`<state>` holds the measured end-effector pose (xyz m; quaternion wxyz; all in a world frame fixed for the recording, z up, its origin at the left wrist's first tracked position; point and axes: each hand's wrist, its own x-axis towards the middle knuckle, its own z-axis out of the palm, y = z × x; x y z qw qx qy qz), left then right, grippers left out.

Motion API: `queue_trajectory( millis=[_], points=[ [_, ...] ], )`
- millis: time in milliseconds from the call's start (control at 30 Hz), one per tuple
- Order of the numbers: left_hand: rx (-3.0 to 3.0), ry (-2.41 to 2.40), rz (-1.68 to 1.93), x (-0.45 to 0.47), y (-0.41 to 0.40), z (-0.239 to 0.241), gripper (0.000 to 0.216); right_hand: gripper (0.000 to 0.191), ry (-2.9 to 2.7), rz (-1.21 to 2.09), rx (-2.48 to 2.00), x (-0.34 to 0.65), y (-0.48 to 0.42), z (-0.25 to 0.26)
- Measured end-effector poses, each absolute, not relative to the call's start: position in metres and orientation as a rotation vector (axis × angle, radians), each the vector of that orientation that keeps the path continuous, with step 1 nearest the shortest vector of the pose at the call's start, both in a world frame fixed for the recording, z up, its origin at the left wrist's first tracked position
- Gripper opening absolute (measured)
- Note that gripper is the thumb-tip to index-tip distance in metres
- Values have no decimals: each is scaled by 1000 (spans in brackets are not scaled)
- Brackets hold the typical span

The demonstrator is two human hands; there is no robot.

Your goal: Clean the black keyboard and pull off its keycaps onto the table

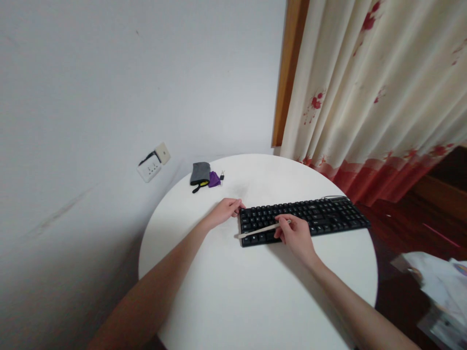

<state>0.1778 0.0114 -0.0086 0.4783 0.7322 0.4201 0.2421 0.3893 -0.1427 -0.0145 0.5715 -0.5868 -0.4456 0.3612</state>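
A black keyboard (pixel 314 216) lies on a round white table (pixel 255 291). My left hand (pixel 226 210) rests at the keyboard's left end, fingers curled against its corner. My right hand (pixel 296 234) lies over the keys and pinches a thin pale stick (pixel 260 230), maybe a brush handle. The stick slants down to the left across the keyboard's left part, and its tip reaches the front left edge.
A grey pouch (pixel 200 173) with a purple item (pixel 214 179) sits at the table's far edge near the wall. A wall socket (pixel 150 167) is to the left. A floral curtain (pixel 372 97) hangs at the right, with papers (pixel 438 282) on the dark floor.
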Motion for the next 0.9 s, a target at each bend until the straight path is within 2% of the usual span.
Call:
queue_trajectory(
  millis=[600,900],
  points=[
    [1771,1000,586,177,11,-8,47,49,-980,781,-1485,468,-161,-18],
    [1784,1029,586,178,10,-5,48,47,-992,665,-1616,531,-168,-2]
  ],
)
